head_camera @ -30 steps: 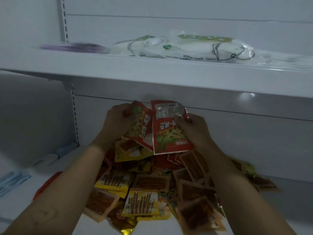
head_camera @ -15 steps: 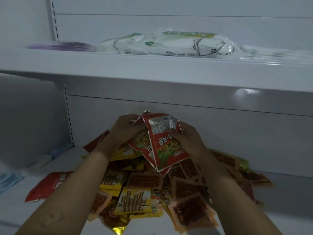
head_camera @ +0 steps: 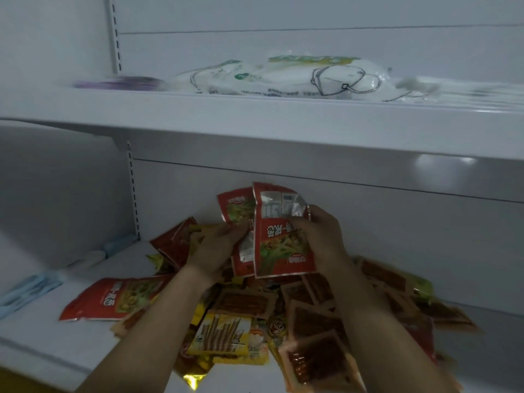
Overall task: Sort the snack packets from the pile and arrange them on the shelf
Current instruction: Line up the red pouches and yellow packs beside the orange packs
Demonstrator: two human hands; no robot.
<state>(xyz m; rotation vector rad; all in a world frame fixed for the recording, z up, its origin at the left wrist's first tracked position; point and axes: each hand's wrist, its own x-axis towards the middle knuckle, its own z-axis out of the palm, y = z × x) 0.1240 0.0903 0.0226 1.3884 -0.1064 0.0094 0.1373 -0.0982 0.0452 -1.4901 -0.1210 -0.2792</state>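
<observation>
A pile of snack packets (head_camera: 283, 316), yellow, orange and red, lies on the lower white shelf (head_camera: 56, 341). Above it my right hand (head_camera: 320, 239) grips a red packet (head_camera: 280, 245) by its upper right edge, held upright. My left hand (head_camera: 215, 248) holds a second red packet (head_camera: 236, 208) just behind and left of the first. Another red packet (head_camera: 113, 299) lies flat on the shelf to the left of the pile, apart from my hands. One more red packet (head_camera: 175, 242) leans at the pile's back left.
The upper shelf (head_camera: 255, 120) carries white plastic-wrapped packs (head_camera: 283, 78) and a purple item (head_camera: 122, 82). Pale blue and white items (head_camera: 34, 285) lie along the lower shelf's left side. The back panel (head_camera: 397, 222) stands close behind the pile.
The view has shifted left, bringing the flat red packet on the left fully into sight. Both hands keep hold of their red packets, now held closer together and more upright.
</observation>
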